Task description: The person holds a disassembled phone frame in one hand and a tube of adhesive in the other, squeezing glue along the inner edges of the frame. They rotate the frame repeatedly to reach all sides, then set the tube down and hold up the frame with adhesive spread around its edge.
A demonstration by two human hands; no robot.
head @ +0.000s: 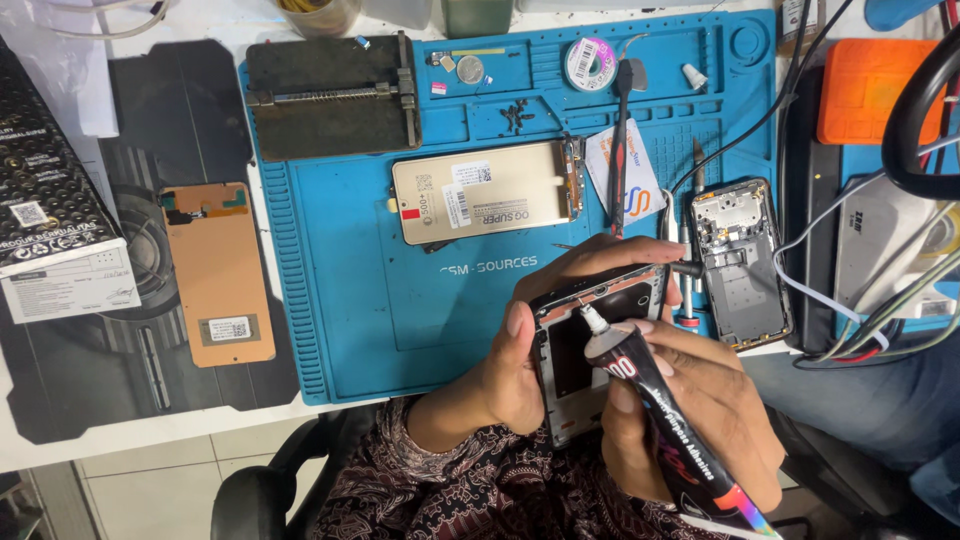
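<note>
**Glue tube at the phone frame**

Nearest to us, our right hand [700, 410] is wrapped around a black squeeze tube of adhesive with a rainbow-coloured tail [665, 420], fingers closed on its body, its pale nozzle tip resting on the upper inner edge of the open grey phone frame [580, 350]. Our left hand [520, 365] clasps that frame from the left side, thumb laid along its edge and fingers curled behind the far end, holding it above the near edge of the blue silicone work mat [340, 290].

Farther away on the mat lies a beige display panel with white stickers [485, 190], and beyond it to the left a dark metal clamping jig [330, 95]. Right of the frame rests a second opened phone body, grey inside [740, 260]. Far left, off the mat, a copper-coloured screen back [218, 270] lies beside a black printed carton [55, 210].
</note>
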